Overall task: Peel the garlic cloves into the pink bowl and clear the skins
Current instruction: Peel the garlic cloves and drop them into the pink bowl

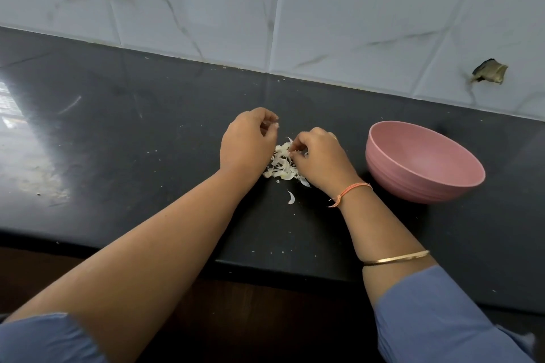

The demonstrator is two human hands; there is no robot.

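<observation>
On my feed the left hand [249, 141] is curled just beside a small heap of pale, papery garlic skins [283, 166] on the glossy black stone counter [147, 141]; I cannot tell whether it holds anything. The right hand [321, 156] pinches skins at the heap's edge. The round pink plastic bowl [413, 186] stands near that wrist.

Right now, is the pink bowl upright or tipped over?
Upright: the pink bowl rests on its base on the counter, its open mouth facing up.
</observation>
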